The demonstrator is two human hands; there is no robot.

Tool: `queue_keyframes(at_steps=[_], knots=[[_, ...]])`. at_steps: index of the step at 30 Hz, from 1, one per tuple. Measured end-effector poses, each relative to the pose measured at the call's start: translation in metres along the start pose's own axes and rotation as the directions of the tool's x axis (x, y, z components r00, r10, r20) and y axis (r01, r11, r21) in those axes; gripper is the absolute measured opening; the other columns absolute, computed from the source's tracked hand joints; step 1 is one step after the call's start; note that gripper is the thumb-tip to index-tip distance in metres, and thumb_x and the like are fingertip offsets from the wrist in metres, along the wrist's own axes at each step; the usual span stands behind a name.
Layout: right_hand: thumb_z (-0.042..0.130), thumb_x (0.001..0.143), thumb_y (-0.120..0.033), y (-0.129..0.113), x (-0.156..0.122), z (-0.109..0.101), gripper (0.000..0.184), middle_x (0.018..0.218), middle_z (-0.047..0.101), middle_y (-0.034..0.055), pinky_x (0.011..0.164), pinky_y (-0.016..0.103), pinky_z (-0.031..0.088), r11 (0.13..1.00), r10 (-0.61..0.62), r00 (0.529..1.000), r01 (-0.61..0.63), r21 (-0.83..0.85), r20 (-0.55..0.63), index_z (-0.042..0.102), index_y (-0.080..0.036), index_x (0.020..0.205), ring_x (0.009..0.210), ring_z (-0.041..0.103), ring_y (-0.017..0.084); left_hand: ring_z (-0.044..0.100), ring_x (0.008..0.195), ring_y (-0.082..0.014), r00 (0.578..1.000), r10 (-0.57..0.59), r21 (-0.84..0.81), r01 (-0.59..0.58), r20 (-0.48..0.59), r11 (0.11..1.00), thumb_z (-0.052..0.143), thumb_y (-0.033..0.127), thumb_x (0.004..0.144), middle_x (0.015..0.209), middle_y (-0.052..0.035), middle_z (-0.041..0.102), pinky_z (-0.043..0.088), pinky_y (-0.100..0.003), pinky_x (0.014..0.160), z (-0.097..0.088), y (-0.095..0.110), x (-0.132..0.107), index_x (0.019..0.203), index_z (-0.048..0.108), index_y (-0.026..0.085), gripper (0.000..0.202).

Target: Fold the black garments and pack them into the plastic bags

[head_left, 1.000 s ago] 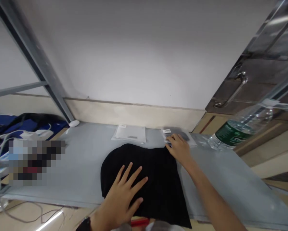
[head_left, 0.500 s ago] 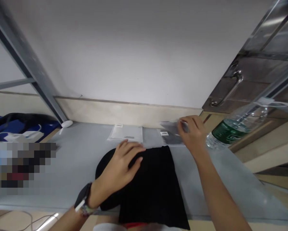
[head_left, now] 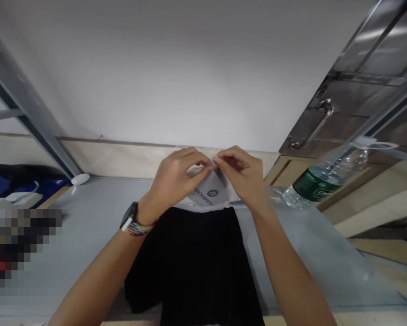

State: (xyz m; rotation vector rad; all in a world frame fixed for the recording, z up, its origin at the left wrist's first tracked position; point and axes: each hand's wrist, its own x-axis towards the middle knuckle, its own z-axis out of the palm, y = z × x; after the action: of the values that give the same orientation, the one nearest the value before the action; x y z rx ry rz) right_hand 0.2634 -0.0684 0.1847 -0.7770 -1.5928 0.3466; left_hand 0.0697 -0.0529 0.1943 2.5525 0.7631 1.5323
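Note:
A small grey packet with printed lettering (head_left: 210, 192) is held up above the table between both hands. My left hand (head_left: 176, 179) pinches its top edge from the left. My right hand (head_left: 242, 174) pinches the same edge from the right, the fingertips of the two hands almost meeting. Below them a folded black garment (head_left: 196, 258) lies flat on the grey table sheet (head_left: 88, 226), reaching to the near edge. A watch and a beaded bracelet sit on my left wrist.
A clear water bottle with a green label (head_left: 322, 181) lies on its side at the right. A white mouse-like object (head_left: 80, 179) sits at the back left by a slanted metal post (head_left: 30, 122). Blue and black cloth with chargers lies far left. A metal door with a handle (head_left: 308, 131) stands at the right.
My right hand lifted the grey packet off the table at the back. My left hand left the black garment and came up to grip the packet too.

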Motion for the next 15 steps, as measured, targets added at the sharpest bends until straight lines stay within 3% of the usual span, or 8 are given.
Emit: queue_keyframes(at_steps=[5,10,15], knots=[[0.079,0.093,-0.035,0.010,0.008,0.005,0.009,0.089,0.076,0.0004,0.083,0.036,0.060,0.995,0.082,0.996,-0.084,0.046,0.041,0.080,-0.027,0.088,0.087,0.072,0.018,0.075,0.090,-0.0171,0.989,-0.132,-0.222,0.143,0.062,0.965,0.070,0.029,0.102,0.096,-0.0021,0.081,0.060,-0.028,0.082,-0.004,-0.009,0.007,0.103,0.077,0.022,0.010],[0.084,0.088,-0.038,0.015,0.012,0.008,0.015,0.083,0.076,0.0001,0.081,0.036,0.058,0.987,0.135,0.988,-0.140,0.073,0.071,0.079,-0.026,0.082,0.083,0.070,0.019,0.070,0.079,-0.0154,0.992,-0.114,-0.209,0.122,0.052,0.970,0.068,0.025,0.100,0.083,-0.0006,0.075,0.057,-0.027,0.075,-0.003,-0.018,0.009,0.087,0.073,0.021,0.015],[0.082,0.089,-0.043,0.016,0.013,0.013,0.023,0.079,0.074,-0.0001,0.078,0.036,0.058,0.979,0.157,0.983,-0.167,0.113,0.099,0.073,-0.024,0.079,0.078,0.068,0.018,0.063,0.075,-0.0160,0.996,-0.091,-0.207,0.089,-0.003,0.974,0.064,0.026,0.101,0.081,-0.0009,0.068,0.053,-0.030,0.071,0.003,-0.019,0.011,0.083,0.065,0.021,0.018]])
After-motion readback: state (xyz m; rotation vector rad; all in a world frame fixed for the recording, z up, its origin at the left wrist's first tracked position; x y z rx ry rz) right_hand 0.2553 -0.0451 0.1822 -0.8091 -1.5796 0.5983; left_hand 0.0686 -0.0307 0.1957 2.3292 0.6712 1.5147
